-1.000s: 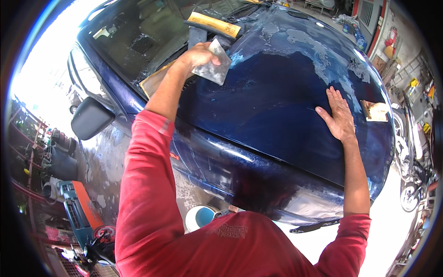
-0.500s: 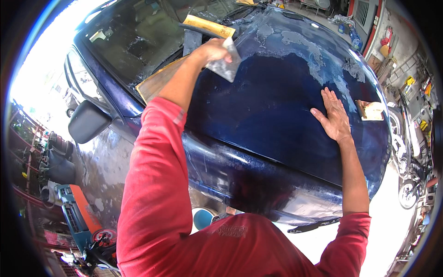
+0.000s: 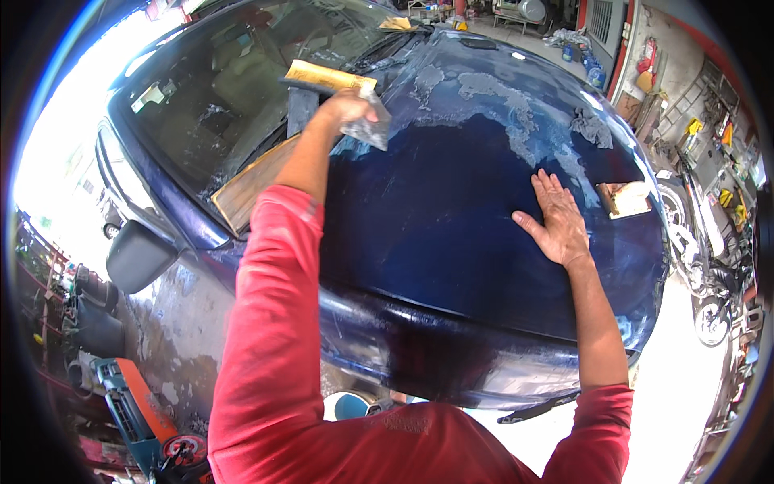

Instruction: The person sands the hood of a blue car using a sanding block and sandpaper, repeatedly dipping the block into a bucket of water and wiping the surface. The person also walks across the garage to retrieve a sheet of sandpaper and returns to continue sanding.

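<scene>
A dark blue car hood (image 3: 427, 218) with patches of grey filler fills the middle of the view. My left hand (image 3: 351, 106) is closed on a thin, flat grey sheet (image 3: 368, 127) at the hood's edge near the windshield. The sheet has whitish smears. Just beyond that hand lie a yellow-topped block (image 3: 332, 77) with a dark underside and a flat grey bar (image 3: 302, 111). Flat on the hood, my right hand (image 3: 558, 219) has its thumb spread and holds nothing. To its right rests a small tan block (image 3: 625, 199).
A wooden board (image 3: 251, 187) lies along the windshield base, partly behind my left arm. The side mirror (image 3: 143, 256) juts out at left. A grey rag (image 3: 591, 127) sits on the far hood. Below the fender stands a bucket (image 3: 348, 405); a motorcycle (image 3: 685, 218) is at right.
The whole view has shifted, so the car sits lower and farther left. My left hand has moved slightly toward the yellow-topped block, with the sheet tilted. My right hand stays flat on the hood.
</scene>
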Available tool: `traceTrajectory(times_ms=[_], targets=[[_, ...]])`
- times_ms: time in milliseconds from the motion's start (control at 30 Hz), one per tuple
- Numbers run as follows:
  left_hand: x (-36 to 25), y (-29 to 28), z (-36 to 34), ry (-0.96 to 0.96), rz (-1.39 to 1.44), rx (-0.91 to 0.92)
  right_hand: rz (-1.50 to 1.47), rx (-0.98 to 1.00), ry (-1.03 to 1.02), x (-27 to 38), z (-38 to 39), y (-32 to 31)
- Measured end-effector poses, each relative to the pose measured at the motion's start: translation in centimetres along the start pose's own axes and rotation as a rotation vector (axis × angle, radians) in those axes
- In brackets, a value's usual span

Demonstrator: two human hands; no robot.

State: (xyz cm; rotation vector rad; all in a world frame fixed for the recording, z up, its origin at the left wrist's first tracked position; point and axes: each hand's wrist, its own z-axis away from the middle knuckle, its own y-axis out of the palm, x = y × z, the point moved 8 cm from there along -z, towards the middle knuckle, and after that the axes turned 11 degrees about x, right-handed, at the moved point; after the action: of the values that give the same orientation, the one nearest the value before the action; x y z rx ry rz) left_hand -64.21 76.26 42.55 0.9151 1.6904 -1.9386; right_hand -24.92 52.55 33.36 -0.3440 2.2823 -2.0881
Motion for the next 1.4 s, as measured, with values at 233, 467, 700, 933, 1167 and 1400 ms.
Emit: traceTrajectory(times_ms=[233, 467, 700, 933, 1167, 1400], targets=[[0.3, 2.1, -7.0, -0.014, 0.096, 0.139, -0.007, 0.016, -0.006, 0.0, 0.0, 0.0], [-2.7, 2.8, -7.8, 0.097, 0.121, 0.213, -0.016, 0.031, -0.006, 0.2, -0.1, -0.4], [-1.9, 1.3, -9.8, -0.008, -0.003, 0.146, 0.008, 0.002, -0.009, 0.2, -0.3, -0.5], [-0.1, 1.2, -10.5, -0.143, 0.007, 0.144, -0.004, 0.024, 0.013, 0.4, -0.3, -0.6], [-2.0, 3.2, -11.0, 0.015, 0.119, 0.290, 0.000, 0.031, 0.017, 0.3, -0.2, -0.5], [-1.3, 1.5, -12.1, -0.012, -0.052, 0.286, 0.008, 0.017, -0.006, 0.5, -0.3, -0.5]])
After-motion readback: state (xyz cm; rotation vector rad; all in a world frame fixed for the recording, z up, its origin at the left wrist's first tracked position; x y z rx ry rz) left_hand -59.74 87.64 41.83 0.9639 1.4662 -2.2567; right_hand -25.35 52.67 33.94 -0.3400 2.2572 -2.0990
